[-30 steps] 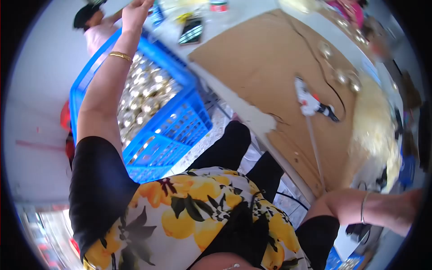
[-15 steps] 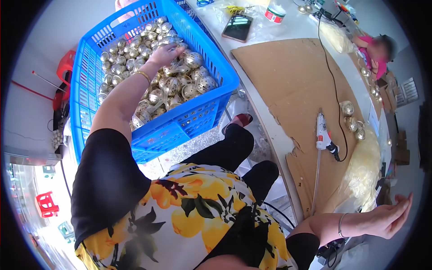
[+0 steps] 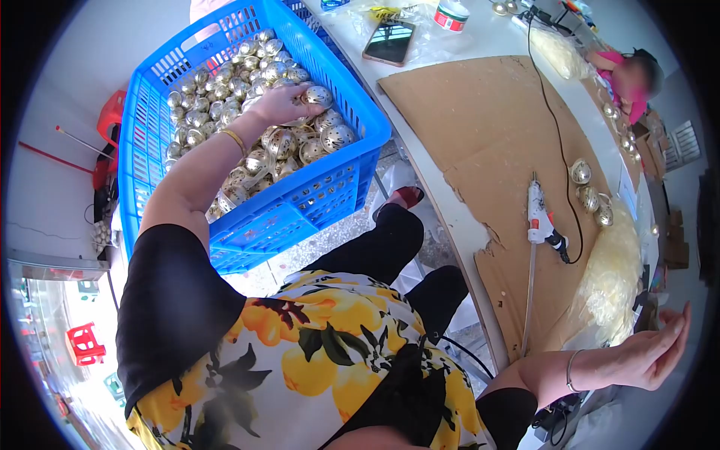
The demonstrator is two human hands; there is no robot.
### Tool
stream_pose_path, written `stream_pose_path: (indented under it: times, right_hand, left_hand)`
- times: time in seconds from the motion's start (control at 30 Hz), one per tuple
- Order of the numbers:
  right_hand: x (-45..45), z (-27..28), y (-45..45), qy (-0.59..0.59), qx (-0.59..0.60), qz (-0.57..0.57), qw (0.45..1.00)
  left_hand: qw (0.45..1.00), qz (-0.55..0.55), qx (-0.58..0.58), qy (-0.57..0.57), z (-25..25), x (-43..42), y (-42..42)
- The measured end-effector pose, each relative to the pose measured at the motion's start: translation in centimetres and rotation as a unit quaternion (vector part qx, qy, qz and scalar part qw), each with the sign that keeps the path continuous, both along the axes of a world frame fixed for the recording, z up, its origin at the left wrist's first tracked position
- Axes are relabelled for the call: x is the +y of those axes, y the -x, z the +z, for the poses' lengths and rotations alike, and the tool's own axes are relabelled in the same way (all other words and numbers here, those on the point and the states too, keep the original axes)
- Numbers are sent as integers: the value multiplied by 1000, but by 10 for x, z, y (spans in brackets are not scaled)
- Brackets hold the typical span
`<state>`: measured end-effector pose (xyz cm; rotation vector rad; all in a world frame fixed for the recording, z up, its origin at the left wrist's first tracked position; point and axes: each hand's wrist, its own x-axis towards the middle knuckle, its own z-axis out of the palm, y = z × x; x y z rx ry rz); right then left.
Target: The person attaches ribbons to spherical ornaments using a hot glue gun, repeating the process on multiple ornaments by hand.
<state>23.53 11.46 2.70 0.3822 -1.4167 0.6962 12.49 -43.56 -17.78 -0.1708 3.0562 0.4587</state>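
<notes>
My left hand (image 3: 281, 105) reaches into a blue plastic crate (image 3: 270, 217), over a heap of shiny gold balls (image 3: 281, 142) with dark patterns. Its fingers are bent round a gold ball (image 3: 317, 95) near the crate's right wall. At the lower right, my right hand (image 3: 654, 354) is held out past the table, fingers extended and slightly cupped, with nothing visible in it. A white glue gun (image 3: 537, 214) with a long glue stick (image 3: 530, 300) lies on brown cardboard (image 3: 480, 135), apart from both hands.
On the table are a phone (image 3: 389, 41), a white, red and green tub (image 3: 451, 15), a few gold balls (image 3: 589, 199) and a clear bag of pale material (image 3: 611, 277). A black cable runs over the cardboard. Another person (image 3: 630, 82) is at the far side.
My left hand has come down from beyond the crate's far edge into the balls and closed on one. The view has shifted, and my right hand shows more fully.
</notes>
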Motion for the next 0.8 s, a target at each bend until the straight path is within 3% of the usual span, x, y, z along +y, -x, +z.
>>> stream_pose_path:
  times: [0.1,0.2,0.33,0.4,0.5,0.53,0.63,0.8]
  right_hand:
    - [3,-1,0,-26,-3,-1,1000]
    - [11,-1,0,-47,-13,-7,999]
    - [11,-1,1,-71,-12,5,997]
    - [6,-2,0,-58,-26,4,998]
    - [6,-2,3,-76,-25,12,997]
    - [6,-3,3,-76,-28,11,997]
    - [5,-5,5,-69,-30,10,997]
    - [5,-6,9,-91,-41,-14,995]
  left_hand:
    - [997,-39,72,10,-3,1,-1]
    - [993,-68,25,-88,16,17,-6]
    - [994,-83,38,-62,11,18,-4]
    - [977,-70,32,-200,-13,2,3]
    - [970,16,-4,-242,-31,-7,6]
    - [956,-4,-26,-291,-15,2,1]
    - [945,41,-46,-322,-19,-5,9]
    - [913,9,-45,-406,-20,-4,14]
